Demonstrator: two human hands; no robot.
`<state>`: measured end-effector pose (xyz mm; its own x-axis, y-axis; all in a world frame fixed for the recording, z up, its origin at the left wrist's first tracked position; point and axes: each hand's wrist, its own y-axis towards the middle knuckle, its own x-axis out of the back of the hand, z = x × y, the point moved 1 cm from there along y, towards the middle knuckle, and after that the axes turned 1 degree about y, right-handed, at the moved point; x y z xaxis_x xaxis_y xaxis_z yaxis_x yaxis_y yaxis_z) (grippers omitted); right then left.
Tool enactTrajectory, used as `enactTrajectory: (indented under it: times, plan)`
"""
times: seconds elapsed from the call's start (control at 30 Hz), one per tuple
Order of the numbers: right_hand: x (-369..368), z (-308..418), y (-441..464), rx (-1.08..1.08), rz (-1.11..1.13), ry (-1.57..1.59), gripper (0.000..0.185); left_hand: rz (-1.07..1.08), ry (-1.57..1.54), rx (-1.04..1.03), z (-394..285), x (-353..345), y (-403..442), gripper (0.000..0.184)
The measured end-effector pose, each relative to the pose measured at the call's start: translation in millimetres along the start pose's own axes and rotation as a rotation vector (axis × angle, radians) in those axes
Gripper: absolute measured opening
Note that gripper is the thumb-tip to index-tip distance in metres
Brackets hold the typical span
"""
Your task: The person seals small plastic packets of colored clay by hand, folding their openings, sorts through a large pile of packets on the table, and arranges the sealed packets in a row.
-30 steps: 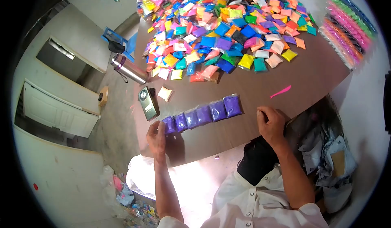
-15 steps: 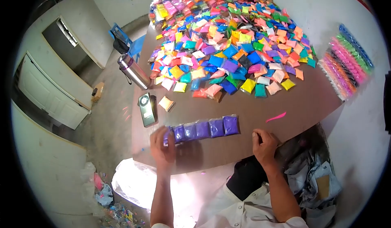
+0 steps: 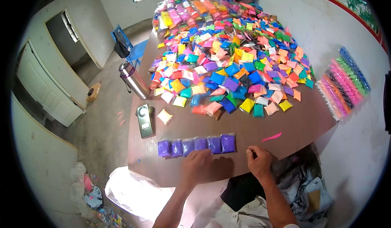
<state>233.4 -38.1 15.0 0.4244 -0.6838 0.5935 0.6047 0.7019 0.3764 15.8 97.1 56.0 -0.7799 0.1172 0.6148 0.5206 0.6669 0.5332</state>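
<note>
A row of several purple clay packets [image 3: 176, 148] in clear wrapping lies along the near part of the table. My left hand [image 3: 196, 163] is over the near edge of the row's middle, its fingers loosely stretched out and partly covering the lower edges of the packets. Nothing shows in its grasp. To the right of the row, my right hand [image 3: 259, 161] rests by the table's near edge with its fingers curled in and the thumb against them; no object is visible in it. A pink plastic strip-like tool [image 3: 271, 137] lies just beyond that hand.
A large heap of colourful packets [image 3: 228, 71] covers the far table [image 3: 240, 124]. At the left stand a steel thermos [image 3: 134, 81] and a dark box-shaped device [image 3: 144, 121], with a pale orange packet [image 3: 165, 116] beside it. Bagged colourful rolls [image 3: 344, 83] lean at the right wall.
My left hand has moved right from the row's left end to its middle, uncovering the leftmost purple packet. My right hand stays nearly in place. The camera view has tilted up somewhat.
</note>
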Motion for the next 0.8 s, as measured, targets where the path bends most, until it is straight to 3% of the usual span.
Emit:
enactTrajectory:
  times: [0.13,0.47,0.53,0.8]
  plan:
    - [-2,2,28,-0.018,0.042,0.043,0.012,0.061,-0.058,0.096,7,-6,27,0.011]
    - [-55,-25,111,-0.026,0.028,0.108,0.009,0.183,0.059,0.081,70,-37,148,0.011]
    - [-60,-29,112,-0.044,0.001,0.055,0.008,0.185,0.149,-0.081,92,-56,181,0.012]
    - [-56,-24,117,-0.047,-0.011,0.094,0.008,0.294,0.222,-0.240,132,-109,292,0.016]
